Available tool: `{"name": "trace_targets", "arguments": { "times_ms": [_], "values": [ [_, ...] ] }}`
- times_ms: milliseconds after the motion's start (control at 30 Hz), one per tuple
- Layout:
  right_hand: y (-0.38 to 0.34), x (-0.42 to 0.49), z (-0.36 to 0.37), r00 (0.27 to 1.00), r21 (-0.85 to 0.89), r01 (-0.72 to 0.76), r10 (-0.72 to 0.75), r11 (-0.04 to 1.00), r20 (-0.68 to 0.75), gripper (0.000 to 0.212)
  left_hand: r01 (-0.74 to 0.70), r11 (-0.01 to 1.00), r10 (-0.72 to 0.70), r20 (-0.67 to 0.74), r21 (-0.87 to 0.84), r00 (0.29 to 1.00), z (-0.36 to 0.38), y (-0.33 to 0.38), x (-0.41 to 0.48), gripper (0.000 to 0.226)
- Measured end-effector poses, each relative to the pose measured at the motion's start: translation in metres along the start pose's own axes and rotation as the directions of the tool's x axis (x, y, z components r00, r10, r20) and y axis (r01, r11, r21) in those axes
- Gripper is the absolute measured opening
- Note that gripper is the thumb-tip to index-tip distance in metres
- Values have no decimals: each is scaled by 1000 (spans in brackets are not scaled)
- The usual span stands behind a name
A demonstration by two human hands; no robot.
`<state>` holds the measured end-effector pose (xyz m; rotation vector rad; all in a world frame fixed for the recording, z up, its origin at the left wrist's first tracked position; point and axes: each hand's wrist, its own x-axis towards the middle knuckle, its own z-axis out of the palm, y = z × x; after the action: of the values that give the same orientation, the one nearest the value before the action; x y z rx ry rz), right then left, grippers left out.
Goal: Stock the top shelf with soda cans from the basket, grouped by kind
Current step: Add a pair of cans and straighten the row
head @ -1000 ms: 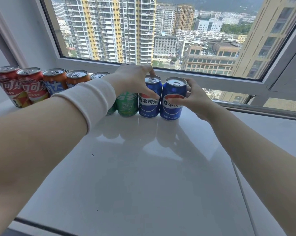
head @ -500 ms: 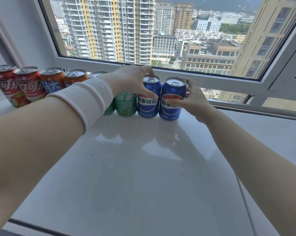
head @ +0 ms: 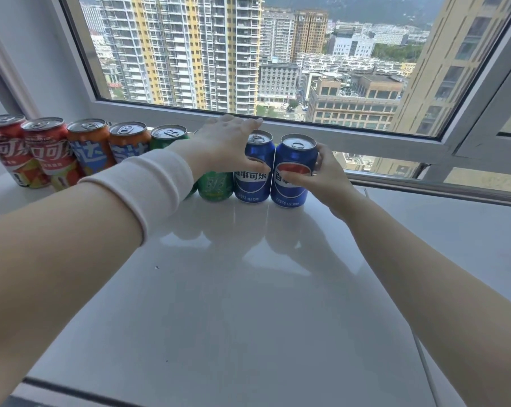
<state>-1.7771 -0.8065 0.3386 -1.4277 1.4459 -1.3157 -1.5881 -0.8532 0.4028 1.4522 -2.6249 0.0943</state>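
The leftmost red can (head: pixel 1 148) is cut by the left edge. The white sleeve (head: pixel 148 183) hides the lower half of the first green can (head: pixel 169 136). The left hand (head: pixel 230 142) covers the top of the second green can (head: pixel 216 186) and the upper left of the left blue can (head: pixel 253 183). The right hand (head: pixel 327 177) has most of its fingers out of sight behind the right blue can (head: pixel 294 160). The small print at both blue cans' bases is unreadable.

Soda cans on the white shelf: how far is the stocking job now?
Done: two red metal soda cans, two orange metal cans and two green metal cans stand grouped. In hand: left grip and right grip each hold a blue metal can beside them. Left: unclear, the basket is not visible.
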Motion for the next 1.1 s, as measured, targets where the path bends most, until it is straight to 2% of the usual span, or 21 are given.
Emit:
{"name": "trace_targets", "arguments": {
  "times_ms": [100, 167, 300, 400, 500, 633, 867, 1100],
  "values": [
    [-5, -9, 1, 1000, -32, -19, 19, 999, -6, 99, -12, 1000, 14, -85, 26, 996, 0, 1, -7, 95],
    [-10, -21, 1, 998, -73, -28, 24, 997, -61, 106, -20, 999, 25, -174, 31, 984, 0, 2, -17, 88],
    [-15, -61, 5, 977, -204, -50, 5, 978, -214, 105, -58, 998, 55, -339, -1, 939, 5, 6, -51, 73],
    [-21, -101, 18, 955, -284, -76, -12, 956, -298, 98, -106, 992, 72, -397, -63, 915, 13, 11, -85, 66],
    [-25, -141, 37, 937, -332, -86, -38, 940, -348, 92, -166, 975, 93, -406, -148, 909, 25, 19, -122, 64],
    [-28, -192, 66, 939, -448, -92, -72, 889, -336, 86, -202, 965, 130, -361, -168, 923, 44, 22, -169, 64],
    [-40, -272, 97, 944, -555, -81, -115, 828, -308, 77, -185, 947, 92, -331, -261, 939, 56, 29, -249, 63],
    [-36, -354, 117, 947, -641, 32, -228, 767, -225, 70, -133, 950, 44, -301, -282, 953, 67, 41, -334, 61]
  ]
}}
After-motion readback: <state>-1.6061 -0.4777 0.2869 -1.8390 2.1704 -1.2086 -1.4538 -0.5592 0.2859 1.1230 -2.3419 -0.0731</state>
